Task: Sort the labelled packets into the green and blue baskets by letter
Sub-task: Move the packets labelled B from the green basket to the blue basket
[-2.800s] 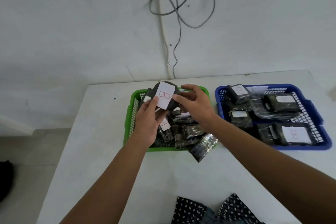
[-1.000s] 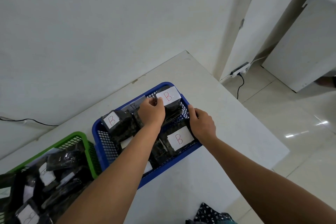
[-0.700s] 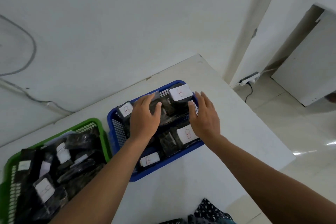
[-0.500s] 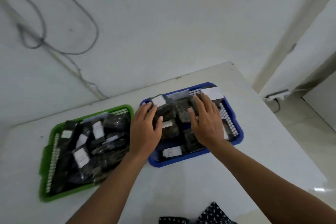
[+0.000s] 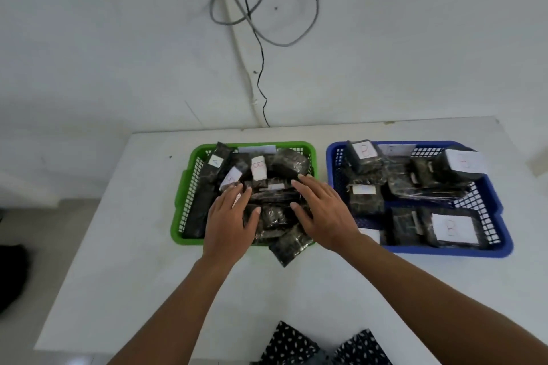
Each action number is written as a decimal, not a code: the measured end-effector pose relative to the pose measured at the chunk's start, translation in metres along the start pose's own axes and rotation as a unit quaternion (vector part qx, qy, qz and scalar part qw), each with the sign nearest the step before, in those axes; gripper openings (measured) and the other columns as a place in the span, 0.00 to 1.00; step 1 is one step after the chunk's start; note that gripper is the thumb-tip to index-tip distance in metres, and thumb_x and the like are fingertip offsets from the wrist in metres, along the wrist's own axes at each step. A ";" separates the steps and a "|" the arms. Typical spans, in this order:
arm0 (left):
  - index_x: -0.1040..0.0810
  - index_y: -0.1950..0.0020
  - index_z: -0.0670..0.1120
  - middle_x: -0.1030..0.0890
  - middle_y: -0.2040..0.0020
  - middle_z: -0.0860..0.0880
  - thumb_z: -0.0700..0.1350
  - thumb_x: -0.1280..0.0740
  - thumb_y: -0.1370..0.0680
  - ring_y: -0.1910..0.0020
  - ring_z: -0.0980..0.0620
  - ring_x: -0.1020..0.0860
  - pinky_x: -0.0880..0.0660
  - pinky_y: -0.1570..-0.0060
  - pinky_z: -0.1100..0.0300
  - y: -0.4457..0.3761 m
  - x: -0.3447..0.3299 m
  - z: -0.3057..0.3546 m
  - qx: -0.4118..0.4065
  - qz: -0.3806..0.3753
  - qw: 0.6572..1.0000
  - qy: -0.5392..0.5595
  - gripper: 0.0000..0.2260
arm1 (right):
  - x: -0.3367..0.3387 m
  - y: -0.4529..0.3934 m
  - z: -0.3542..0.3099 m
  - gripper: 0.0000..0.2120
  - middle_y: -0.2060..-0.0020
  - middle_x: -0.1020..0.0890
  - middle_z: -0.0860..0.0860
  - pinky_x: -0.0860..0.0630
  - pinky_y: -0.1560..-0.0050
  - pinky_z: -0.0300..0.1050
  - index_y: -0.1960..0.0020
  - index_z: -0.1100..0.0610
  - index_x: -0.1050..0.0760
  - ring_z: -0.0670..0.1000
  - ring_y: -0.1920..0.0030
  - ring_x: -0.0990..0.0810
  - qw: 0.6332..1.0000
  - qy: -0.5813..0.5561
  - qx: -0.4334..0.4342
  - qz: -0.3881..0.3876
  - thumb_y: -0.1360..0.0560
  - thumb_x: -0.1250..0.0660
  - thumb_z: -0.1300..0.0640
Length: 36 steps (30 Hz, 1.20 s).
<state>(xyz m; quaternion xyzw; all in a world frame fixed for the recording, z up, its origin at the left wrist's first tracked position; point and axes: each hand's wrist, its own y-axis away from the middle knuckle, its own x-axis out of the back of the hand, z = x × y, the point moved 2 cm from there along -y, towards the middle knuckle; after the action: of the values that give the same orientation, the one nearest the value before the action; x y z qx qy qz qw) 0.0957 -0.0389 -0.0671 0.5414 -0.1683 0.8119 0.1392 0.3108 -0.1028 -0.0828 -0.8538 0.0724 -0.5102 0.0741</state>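
Smooth white table point(image 5: 124, 261); 2 flat hands point(image 5: 278, 216) seemingly touching glossy packets point(image 5: 275, 201).

White table point(image 5: 124, 261) against white wall point(image 5: 118, 38), perhaps grey cables point(image 5: 264, 18)

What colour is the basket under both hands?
Green, seen clearly in the head view.
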 end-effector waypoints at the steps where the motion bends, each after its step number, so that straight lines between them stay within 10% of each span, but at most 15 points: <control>1: 0.26 0.28 0.46 0.27 0.28 0.46 0.56 0.40 0.20 0.27 0.46 0.31 0.31 0.30 0.43 0.003 -0.002 -0.005 -0.006 -0.009 1.000 0.004 0.24 | -0.003 0.001 -0.002 0.25 0.27 0.28 0.52 0.32 0.28 0.58 0.26 0.54 0.31 0.53 0.25 0.33 1.000 -0.003 0.021 -0.010 0.18 0.42 0.44; 16: 0.24 0.30 0.44 0.24 0.30 0.46 0.49 0.39 0.19 0.28 0.46 0.30 0.30 0.31 0.45 0.015 -0.023 -0.017 -0.059 -0.006 0.997 0.050 0.20 | -0.013 0.046 0.011 0.20 0.29 0.25 0.54 0.34 0.25 0.53 0.34 0.56 0.22 0.53 0.26 0.30 0.969 0.055 0.234 -0.049 0.18 0.36 0.44; 25: 0.33 0.23 0.44 0.32 0.24 0.47 0.45 0.37 0.19 0.25 0.50 0.33 0.34 0.28 0.55 0.022 -0.007 0.009 -0.158 0.024 0.982 0.099 0.24 | 0.003 0.019 0.007 0.14 0.54 0.21 0.46 0.24 0.57 0.44 0.47 0.51 0.26 0.49 0.56 0.23 0.995 -0.059 -0.004 -0.076 0.23 0.33 0.41; 31: 0.25 0.29 0.43 0.26 0.28 0.47 0.48 0.29 0.26 0.27 0.49 0.30 0.30 0.31 0.50 0.015 -0.004 0.018 -0.240 0.019 0.964 0.110 0.26 | 0.020 -0.010 -0.005 0.09 0.59 0.16 0.53 0.22 0.61 0.38 0.50 0.59 0.20 0.46 0.60 0.17 0.856 -0.435 -0.252 -0.124 0.24 0.27 0.54; 36: 0.18 0.38 0.42 0.16 0.42 0.47 0.46 0.30 0.22 0.44 0.53 0.18 0.22 0.40 0.60 -0.001 0.004 0.023 -0.198 0.069 0.965 0.155 0.15 | 0.033 -0.019 -0.005 0.14 0.57 0.19 0.58 0.25 0.59 0.40 0.47 0.62 0.20 0.49 0.57 0.22 0.827 -0.452 -0.302 -0.144 0.21 0.31 0.51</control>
<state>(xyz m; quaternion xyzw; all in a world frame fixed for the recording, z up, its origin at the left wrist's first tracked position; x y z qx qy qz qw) 0.1140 -0.0471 -0.0550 0.3579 -0.3389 0.8440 0.2114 0.3232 -0.0915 -0.0481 -0.9694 0.0580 -0.0245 -0.2374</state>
